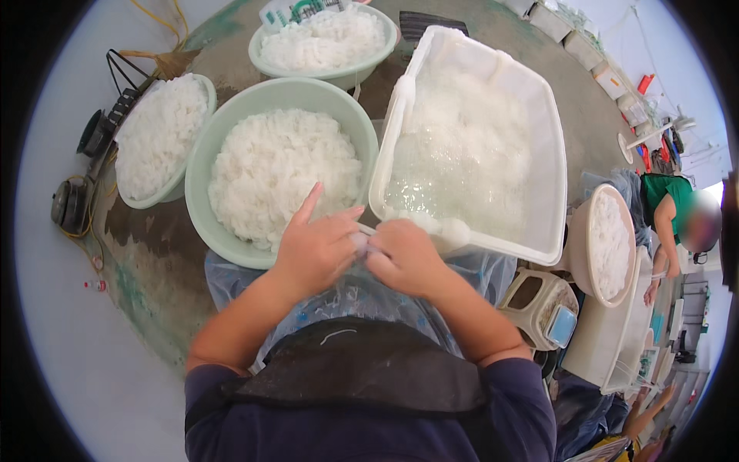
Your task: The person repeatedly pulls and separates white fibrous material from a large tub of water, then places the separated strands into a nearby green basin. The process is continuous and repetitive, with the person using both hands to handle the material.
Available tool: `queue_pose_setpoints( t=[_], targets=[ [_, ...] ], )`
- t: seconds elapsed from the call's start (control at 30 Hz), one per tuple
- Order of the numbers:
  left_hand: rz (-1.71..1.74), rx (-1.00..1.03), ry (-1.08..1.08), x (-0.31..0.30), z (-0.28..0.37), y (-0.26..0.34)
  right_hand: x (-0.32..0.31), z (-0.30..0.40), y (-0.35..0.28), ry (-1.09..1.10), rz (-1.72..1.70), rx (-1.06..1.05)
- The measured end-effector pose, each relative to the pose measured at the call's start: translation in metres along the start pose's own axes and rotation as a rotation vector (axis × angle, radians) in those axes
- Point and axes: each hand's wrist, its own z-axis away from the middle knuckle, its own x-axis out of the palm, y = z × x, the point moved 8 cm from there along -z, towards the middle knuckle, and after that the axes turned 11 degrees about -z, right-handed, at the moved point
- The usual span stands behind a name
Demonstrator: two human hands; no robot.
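Note:
My left hand [317, 245] and my right hand [407, 254] meet at the near rims of two tubs. A small wad of wet white fibre [361, 245] is pinched between them, and its far side is hidden by my fingers. My left index finger points out over a pale green basin [196, 173] heaped with white fluffy fibre [283, 167]. Beside my right hand stands a white rectangular tub [545, 167] of cloudy water with white fibre [467, 138] in it. Rods with white wrapped lumps [455, 232] lie along its near and left rims.
More fibre-filled basins stand behind [346, 78] and at the left [205, 95]. Right of me are a plastic stool [522, 289] with a blue-topped item [561, 325], and a beige basin [577, 260] of fibre. A person in green [664, 190] works beyond it. Clear plastic sheeting [346, 300] covers my lap.

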Motion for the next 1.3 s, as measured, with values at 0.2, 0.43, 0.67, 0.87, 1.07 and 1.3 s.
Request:
queue_pose_setpoints(
  t=[0.2, 0.43, 0.67, 0.87, 1.07, 1.3],
  targets=[
    [1.497, -0.499, 0.111, 0.011, 0.020, -0.016, -0.023, 0.005, 0.014, 0.185, -0.203, 0.211],
    [1.395, -0.643, 0.174, 0.028, 0.014, -0.020, 0.034, 0.005, -0.012, -0.073, -0.267, -0.100],
    [0.068, -0.517, 0.093, -0.007, 0.019, -0.033, -0.009, 0.014, -0.032, 0.005, -0.324, -0.167],
    [0.815, 0.118, -0.003, 0.013, 0.003, 0.045, -0.035, -0.008, -0.053, -0.098, -1.490, -0.393],
    [0.326, -0.216, 0.163, -0.005, 0.019, -0.011, 0.021, 0.010, -0.006, 0.034, -0.518, -0.345],
    [1.521, -0.672, 0.078, 0.043, 0.021, -0.015, 0.018, -0.008, -0.001, 0.040, -0.204, -0.138]
  ],
)
